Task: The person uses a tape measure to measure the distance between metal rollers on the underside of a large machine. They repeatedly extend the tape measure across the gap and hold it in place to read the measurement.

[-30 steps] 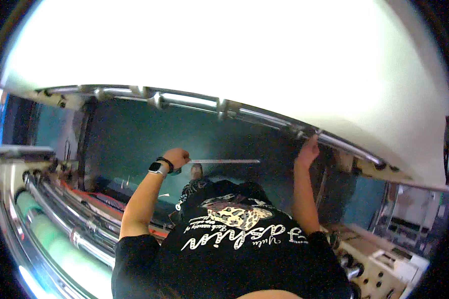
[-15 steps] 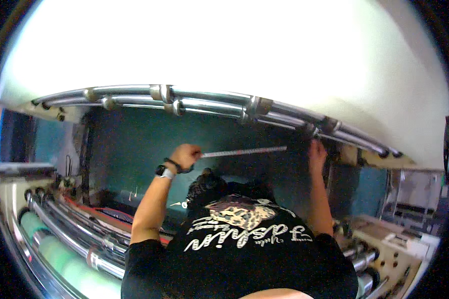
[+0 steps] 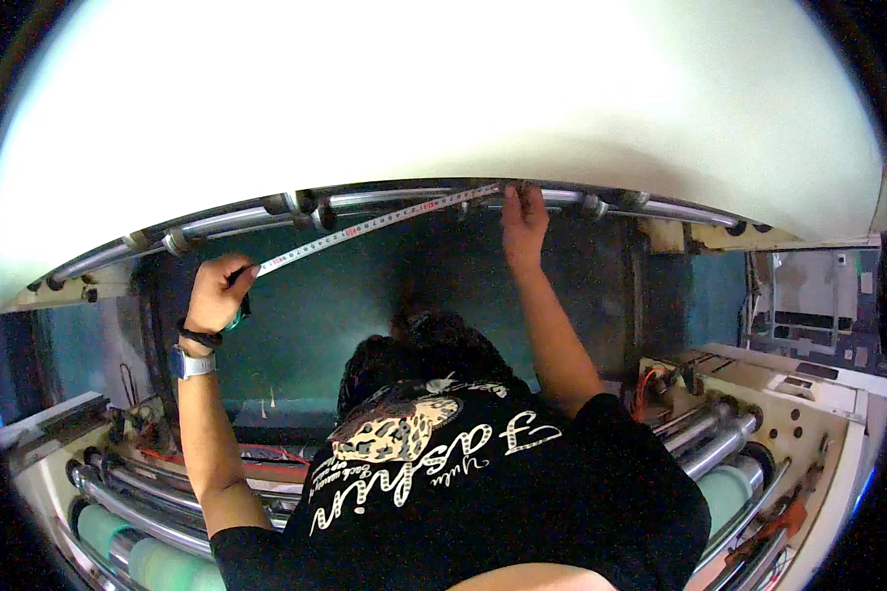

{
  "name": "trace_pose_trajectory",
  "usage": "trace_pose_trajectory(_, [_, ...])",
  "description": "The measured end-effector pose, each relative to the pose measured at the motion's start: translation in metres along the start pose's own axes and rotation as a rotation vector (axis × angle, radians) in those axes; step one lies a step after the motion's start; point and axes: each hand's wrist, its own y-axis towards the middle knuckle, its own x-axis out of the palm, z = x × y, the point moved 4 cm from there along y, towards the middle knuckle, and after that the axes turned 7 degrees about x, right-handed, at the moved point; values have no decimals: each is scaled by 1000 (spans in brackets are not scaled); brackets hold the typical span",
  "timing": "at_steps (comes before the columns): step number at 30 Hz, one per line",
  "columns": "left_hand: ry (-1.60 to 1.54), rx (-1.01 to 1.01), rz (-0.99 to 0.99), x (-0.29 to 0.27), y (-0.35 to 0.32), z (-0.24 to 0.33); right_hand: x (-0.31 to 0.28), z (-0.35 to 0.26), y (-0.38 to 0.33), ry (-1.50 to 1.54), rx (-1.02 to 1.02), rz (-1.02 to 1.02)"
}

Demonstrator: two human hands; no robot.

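A white tape measure blade (image 3: 370, 232) with black and red marks is stretched slantwise between my two hands, rising toward the right. My left hand (image 3: 217, 294) is closed around its case, of which only a bit of green and black (image 3: 238, 313) shows below the fingers. At the blade's far end, my right hand (image 3: 526, 229) pinches the tape with thumb and fingers, close against the metal bars (image 3: 394, 199). Those bars run crosswise under the edge of a big white surface (image 3: 443, 89). A watch (image 3: 196, 363) and a dark band circle my left wrist.
Machine rollers with green sleeves (image 3: 172, 563) lie at the lower left, and more metal rollers (image 3: 710, 443) at the lower right. Red cables (image 3: 266, 453) run behind the left ones. Dark green floor (image 3: 306, 340) spreads below my hands.
My left hand has moved left and farther away, and my right hand has come left and up to the bars, where it now grips the tape's end. The blade is longer and steeper.
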Motion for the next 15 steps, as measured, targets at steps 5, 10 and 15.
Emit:
trace_pose_trajectory(5, [87,84,4,-7,16,-17,19,-10,-2,149,-75,34])
trace_pose_trajectory(10, [83,141,-22,-8,44,-46,26,-16,-7,55,-201,195])
trace_pose_trajectory(15, [77,95,-154,-15,71,-81,44,-19,-11,-107,-201,352])
